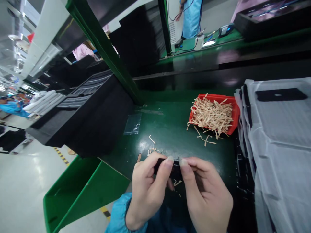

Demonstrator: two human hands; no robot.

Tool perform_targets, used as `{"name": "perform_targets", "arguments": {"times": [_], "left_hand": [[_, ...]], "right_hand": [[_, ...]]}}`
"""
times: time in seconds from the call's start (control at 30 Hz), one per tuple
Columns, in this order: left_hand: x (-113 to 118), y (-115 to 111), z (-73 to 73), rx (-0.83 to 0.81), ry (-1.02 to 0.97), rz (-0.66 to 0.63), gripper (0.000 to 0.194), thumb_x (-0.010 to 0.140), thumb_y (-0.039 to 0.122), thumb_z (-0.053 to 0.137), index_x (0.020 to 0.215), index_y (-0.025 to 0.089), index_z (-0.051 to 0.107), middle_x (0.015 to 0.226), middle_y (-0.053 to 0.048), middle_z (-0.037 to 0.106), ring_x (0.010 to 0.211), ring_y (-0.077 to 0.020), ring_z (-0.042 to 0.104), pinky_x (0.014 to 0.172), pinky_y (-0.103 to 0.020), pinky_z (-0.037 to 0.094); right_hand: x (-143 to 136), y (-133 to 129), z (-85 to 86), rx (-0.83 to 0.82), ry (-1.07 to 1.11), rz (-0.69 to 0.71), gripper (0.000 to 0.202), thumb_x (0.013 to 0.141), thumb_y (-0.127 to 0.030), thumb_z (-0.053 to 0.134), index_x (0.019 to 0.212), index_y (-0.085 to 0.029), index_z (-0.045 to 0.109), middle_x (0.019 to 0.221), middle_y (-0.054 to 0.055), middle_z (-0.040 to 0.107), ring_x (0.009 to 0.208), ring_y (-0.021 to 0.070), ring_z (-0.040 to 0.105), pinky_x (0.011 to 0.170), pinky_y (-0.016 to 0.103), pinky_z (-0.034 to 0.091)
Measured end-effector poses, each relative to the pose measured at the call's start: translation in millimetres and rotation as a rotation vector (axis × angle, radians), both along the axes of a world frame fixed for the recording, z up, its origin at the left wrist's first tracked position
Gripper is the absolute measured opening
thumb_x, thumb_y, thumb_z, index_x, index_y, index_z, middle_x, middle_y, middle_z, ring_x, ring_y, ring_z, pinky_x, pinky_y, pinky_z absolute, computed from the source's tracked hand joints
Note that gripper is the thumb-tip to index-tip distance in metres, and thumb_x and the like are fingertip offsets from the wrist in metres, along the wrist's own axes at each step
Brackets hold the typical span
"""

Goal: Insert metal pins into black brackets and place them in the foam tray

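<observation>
Near the table's front edge, a small, flat, glossy black piece (pixel 176 172) is held between both hands. My left hand (pixel 148 191) is closed on its left end, thumb on top. The right end is pinched between the thumb and fingers of my right hand (pixel 206 194). Both thumbnails meet the piece's far edge, where a tiny light bit shows that I cannot make out. Much of the piece is hidden by the fingers. Several loose beige strips (pixel 153 151) lie on the green table just beyond my left hand.
A red bin (pixel 235 113) heaped with small beige strips (pixel 211 114) stands on the green tabletop (pixel 167 129). White-wrapped trays (pixel 284 142) are stacked at right, a dark flat piece (pixel 280 94) on top. Left are a transparent bag (pixel 132 124), a black box (pixel 97 119) and a green bin (pixel 94 194).
</observation>
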State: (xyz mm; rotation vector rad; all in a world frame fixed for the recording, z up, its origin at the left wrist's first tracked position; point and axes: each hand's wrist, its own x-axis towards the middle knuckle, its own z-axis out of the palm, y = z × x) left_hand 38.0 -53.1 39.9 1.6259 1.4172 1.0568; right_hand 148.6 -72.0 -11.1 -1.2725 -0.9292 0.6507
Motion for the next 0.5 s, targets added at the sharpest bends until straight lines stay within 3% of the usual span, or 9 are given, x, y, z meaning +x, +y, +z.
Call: {"name": "perform_targets", "arguments": {"times": [0.13,0.27,0.5], "left_hand": [[-1.7,1.7,0.5,-0.03,0.04,-0.005,0.027,0.105,0.034,0.055,0.086,0.019,0.064,0.053,0.004,0.061,0.04,-0.0123,0.064,0.041,-0.018,0.049],[3.0,-0.5,6.0,-0.004,0.099,0.071,0.029,0.104,0.036,0.057,0.082,0.019,0.065,0.049,0.005,0.058,0.036,-0.011,0.06,0.038,-0.017,0.045],[5.9,-2.8,8.4,0.12,0.161,0.095,0.021,0.1,0.027,0.06,0.084,0.018,0.07,0.058,0.002,0.067,0.04,-0.01,0.062,0.042,-0.017,0.047]], "right_hand": [[-2.0,-0.7,-5.0,0.026,-0.116,-0.065,0.007,0.097,-0.031,0.069,0.095,-0.025,0.073,0.081,-0.004,0.079,0.066,0.0094,0.076,0.065,0.012,0.059],[-4.0,-1.2,-9.0,0.077,-0.169,-0.124,0.005,0.096,-0.027,0.069,0.093,-0.025,0.072,0.079,-0.005,0.078,0.065,0.0093,0.076,0.066,0.013,0.058],[-2.0,0.4,-2.0,-0.012,-0.019,0.014,0.008,0.095,-0.029,0.07,0.101,-0.024,0.071,0.086,-0.001,0.081,0.069,0.0146,0.079,0.063,0.017,0.063]]}}
